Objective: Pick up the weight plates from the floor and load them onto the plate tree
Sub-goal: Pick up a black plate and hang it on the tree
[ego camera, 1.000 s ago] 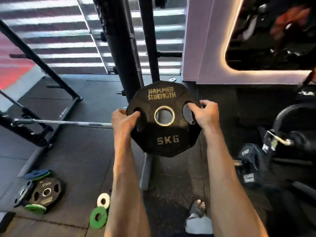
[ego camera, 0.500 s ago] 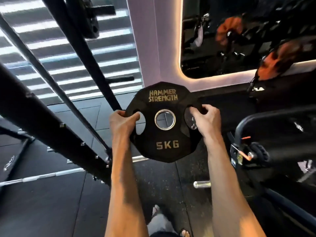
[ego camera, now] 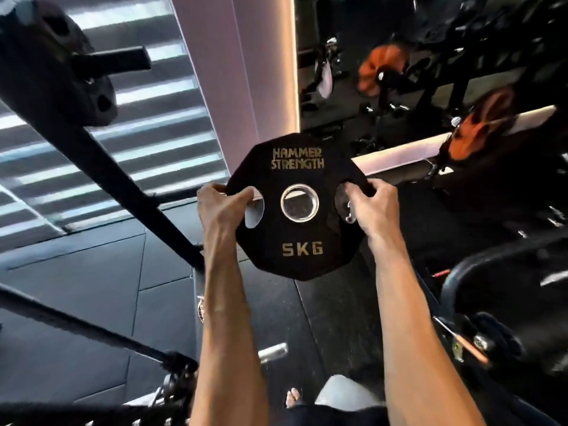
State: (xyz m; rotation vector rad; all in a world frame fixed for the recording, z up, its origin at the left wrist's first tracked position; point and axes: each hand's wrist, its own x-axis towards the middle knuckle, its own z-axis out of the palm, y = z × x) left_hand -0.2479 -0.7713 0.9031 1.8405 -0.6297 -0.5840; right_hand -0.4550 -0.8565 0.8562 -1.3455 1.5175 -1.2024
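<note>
A black 5 kg weight plate (ego camera: 299,250) marked HAMMER STRENGTH is held upright in front of me at chest height. My left hand (ego camera: 219,204) grips its left grip hole and rim. My right hand (ego camera: 373,202) grips the right grip hole. The plate's steel-ringed centre hole faces me. To the upper left a slanted black frame post (ego camera: 101,167) carries a larger black plate (ego camera: 61,72) on a black peg (ego camera: 123,61).
A bare chrome peg (ego camera: 273,352) sticks out low between my arms. A black machine with a curved bar (ego camera: 504,272) fills the right side. A mirror (ego camera: 399,72) stands behind the plate. My foot (ego camera: 293,396) is on the dark rubber floor (ego camera: 76,287).
The view has swung right and closer to the rack; the slanted post and loaded plate now loom at upper left. The 5 kg plate stays held in both hands, raised slightly.
</note>
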